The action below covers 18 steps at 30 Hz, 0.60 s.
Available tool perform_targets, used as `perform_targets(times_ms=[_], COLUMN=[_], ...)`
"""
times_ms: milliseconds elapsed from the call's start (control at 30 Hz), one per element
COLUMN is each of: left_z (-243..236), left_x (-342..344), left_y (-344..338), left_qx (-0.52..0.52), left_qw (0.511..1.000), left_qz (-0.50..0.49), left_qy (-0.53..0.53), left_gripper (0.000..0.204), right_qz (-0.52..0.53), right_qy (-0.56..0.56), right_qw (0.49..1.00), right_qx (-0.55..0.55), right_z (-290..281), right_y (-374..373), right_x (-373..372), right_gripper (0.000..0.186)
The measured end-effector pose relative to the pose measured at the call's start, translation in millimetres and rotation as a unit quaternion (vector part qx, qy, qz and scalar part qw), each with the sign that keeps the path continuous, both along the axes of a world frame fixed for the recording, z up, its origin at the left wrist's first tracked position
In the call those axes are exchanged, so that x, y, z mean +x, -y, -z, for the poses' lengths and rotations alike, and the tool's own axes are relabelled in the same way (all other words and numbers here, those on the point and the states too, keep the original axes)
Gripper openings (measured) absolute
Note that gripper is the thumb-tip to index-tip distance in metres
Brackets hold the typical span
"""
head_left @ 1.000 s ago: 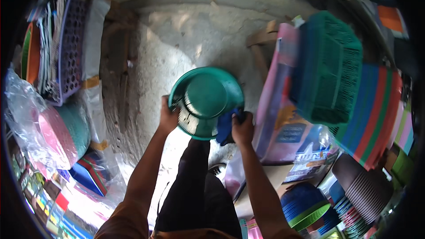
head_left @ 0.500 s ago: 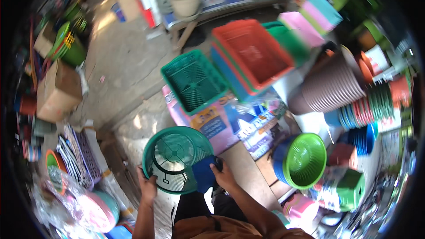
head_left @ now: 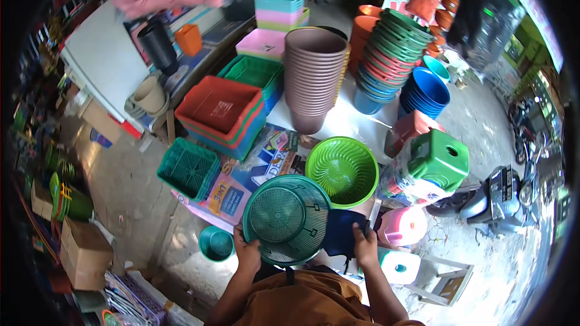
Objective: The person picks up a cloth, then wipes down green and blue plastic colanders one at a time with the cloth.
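A round green mesh basket (head_left: 281,214) is held up in front of me, its inside facing up. My left hand (head_left: 248,251) is closed on the left part of its rim. My right hand (head_left: 365,247) grips a dark blue, cloth-like piece (head_left: 341,234), its thumb on top. This piece lies close against the basket's right side; whether it touches the rim I cannot tell. Just beyond is a lime-green ribbed basket (head_left: 342,172) on the table. A rectangular green basket (head_left: 189,170) sits at the table's left corner.
Stacked red, green and blue trays (head_left: 222,108) and a tall stack of brown pots (head_left: 315,72) stand across the table. Pails (head_left: 389,54) are stacked farther right. A small green tub (head_left: 216,244) stands lower left. Green and pink stools (head_left: 438,160) and a motorcycle (head_left: 492,196) are at right.
My view has swung to the right, and the surroundings have shifted left in it. The mesh basket and blue piece have moved rightward with my hands, nearer the lime-green basket. Both grips persist.
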<state>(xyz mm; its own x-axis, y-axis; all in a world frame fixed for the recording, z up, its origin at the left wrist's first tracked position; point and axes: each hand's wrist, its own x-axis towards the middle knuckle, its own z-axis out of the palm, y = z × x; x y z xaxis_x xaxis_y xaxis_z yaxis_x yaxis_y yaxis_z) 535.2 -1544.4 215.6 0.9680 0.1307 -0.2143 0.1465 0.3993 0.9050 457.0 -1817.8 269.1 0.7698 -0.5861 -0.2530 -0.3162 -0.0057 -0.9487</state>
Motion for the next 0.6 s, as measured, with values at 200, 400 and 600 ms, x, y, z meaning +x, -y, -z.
perform_targets(times_ms=[200, 400, 600], left_z=[-26.8, -22.4, -54.5], left_x=[0.2, 27.0, 89.1], left_y=[58.9, 78.6, 62.1], left_qx=[0.072, 0.038, -0.020], left_qw=[0.993, 0.974, 0.951], left_qz=[0.087, 0.198, 0.282], left_qy=[0.030, 0.105, 0.123], left_gripper=[0.054, 0.054, 0.050], right_qz=[0.150, 0.002, -0.314], right_qy=[0.164, 0.120, 0.102], right_qw=[0.974, 0.972, 0.882], right_qx=[-0.051, -0.200, -0.337], right_z=[-1.6, 46.7, 41.3], right_y=[-15.5, -41.9, -80.0], right_x=[18.7, 103.3, 111.2], right_gripper=[0.021, 0.060, 0.072])
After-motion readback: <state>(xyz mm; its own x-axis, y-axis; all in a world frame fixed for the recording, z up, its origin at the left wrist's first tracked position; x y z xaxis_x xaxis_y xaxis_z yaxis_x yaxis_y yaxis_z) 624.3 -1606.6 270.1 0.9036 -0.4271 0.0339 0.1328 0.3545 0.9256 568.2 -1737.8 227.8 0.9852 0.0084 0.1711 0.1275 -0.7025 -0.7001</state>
